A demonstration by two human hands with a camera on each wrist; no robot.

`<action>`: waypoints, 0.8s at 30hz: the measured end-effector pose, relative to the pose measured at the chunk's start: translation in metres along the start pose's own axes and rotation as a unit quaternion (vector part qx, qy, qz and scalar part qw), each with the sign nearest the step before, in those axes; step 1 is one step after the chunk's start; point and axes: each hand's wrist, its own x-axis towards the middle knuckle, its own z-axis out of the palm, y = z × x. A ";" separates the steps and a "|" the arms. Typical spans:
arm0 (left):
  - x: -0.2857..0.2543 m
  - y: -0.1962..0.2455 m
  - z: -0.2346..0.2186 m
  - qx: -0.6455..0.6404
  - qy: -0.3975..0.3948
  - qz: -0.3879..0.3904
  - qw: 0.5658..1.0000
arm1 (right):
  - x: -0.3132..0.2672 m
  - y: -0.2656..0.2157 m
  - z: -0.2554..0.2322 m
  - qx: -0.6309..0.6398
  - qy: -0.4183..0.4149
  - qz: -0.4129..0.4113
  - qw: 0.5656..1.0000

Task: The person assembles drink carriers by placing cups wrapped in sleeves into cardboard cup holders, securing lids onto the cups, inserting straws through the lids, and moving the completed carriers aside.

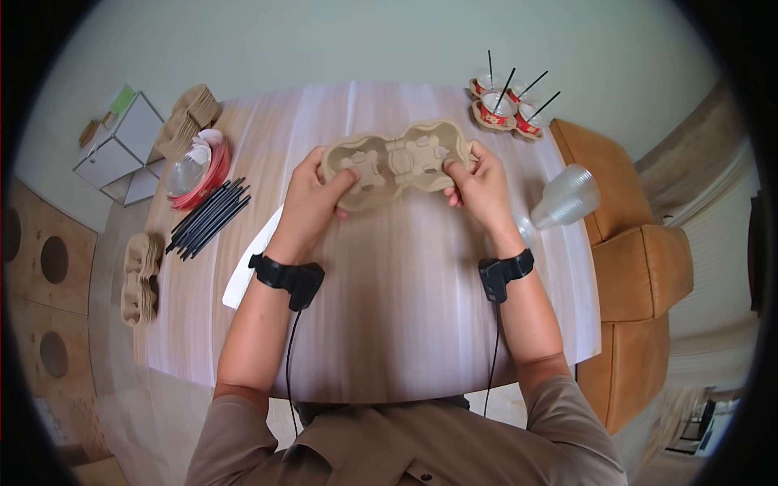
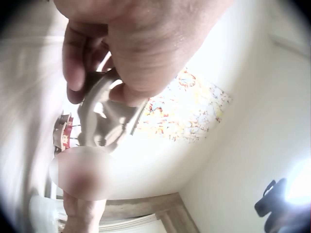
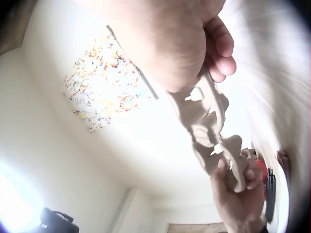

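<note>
A brown moulded-pulp cup carrier (image 1: 397,158) with two wells is held up over the table between both hands. My left hand (image 1: 318,193) grips its left end, thumb laid over the rim into the well and fingers beneath. On the other end, my right hand (image 1: 484,185) pinches the rim with its thumb on top. The left wrist view shows the left fingers curled round the edge of the carrier (image 2: 109,119). In the right wrist view the carrier (image 3: 209,126) stretches from the near right hand (image 3: 165,43) to the left hand (image 3: 238,204).
Black straws (image 1: 209,217) lie at the left, near red-and-white bowls (image 1: 212,174) and stacked carriers (image 1: 139,279). Another carrier stack (image 1: 188,121) stands behind. Clear cups (image 1: 567,197) lie nested at the right. Red cups with straws (image 1: 496,105) stand at the back right. White paper (image 1: 243,279) lies by the left forearm.
</note>
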 end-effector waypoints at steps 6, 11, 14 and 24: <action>0.014 -0.043 -0.015 0.054 0.011 -0.087 0.995 | 0.009 0.025 -0.005 -0.030 -0.062 0.097 0.993; 0.019 -0.051 -0.024 0.017 -0.013 -0.155 0.988 | 0.010 0.035 0.001 -0.043 -0.076 0.131 0.987; 0.022 -0.055 -0.029 0.030 -0.025 -0.165 0.986 | 0.013 0.046 0.004 -0.043 -0.080 0.137 0.986; 0.020 -0.054 -0.031 0.072 -0.021 -0.174 0.982 | 0.014 0.062 0.012 -0.033 -0.077 0.136 0.987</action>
